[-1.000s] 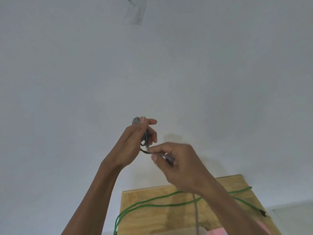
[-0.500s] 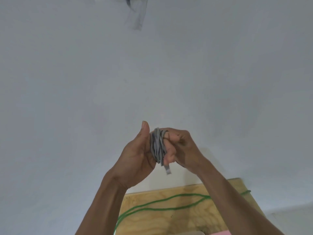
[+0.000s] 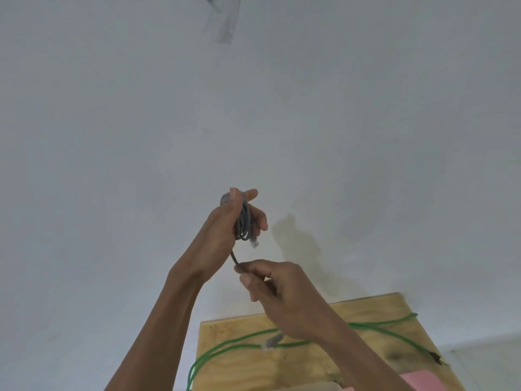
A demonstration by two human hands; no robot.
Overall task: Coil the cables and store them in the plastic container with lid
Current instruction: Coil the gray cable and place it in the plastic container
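Grey cable coil wound upright round the left hand, held closed by thumb and fingers, raised well above the plywood tabletop against the white wall. One clear connector hanging from the bottom of the loops. Dark free run of the cable leaving the coil's lower edge, slanting down and toward the right hand, just below and slightly right of the coil, pinched shut on that strand at the fingertips. Other connector dangling beneath the right wrist, close over the tabletop; whether touching, impossible to tell.

Coil's long axis near vertical, so the remaining tail probably wants carrying up and around it by the right hand, the nearer of the two to the loose end. Short slack left, judging by the dangling plug. Open room on every side of the hands.

Green cable lying uncoiled across the tabletop, its dark plug near the right edge. Pink item at the near right corner. Pale shape at the bottom edge possibly the container, too cropped to confirm.
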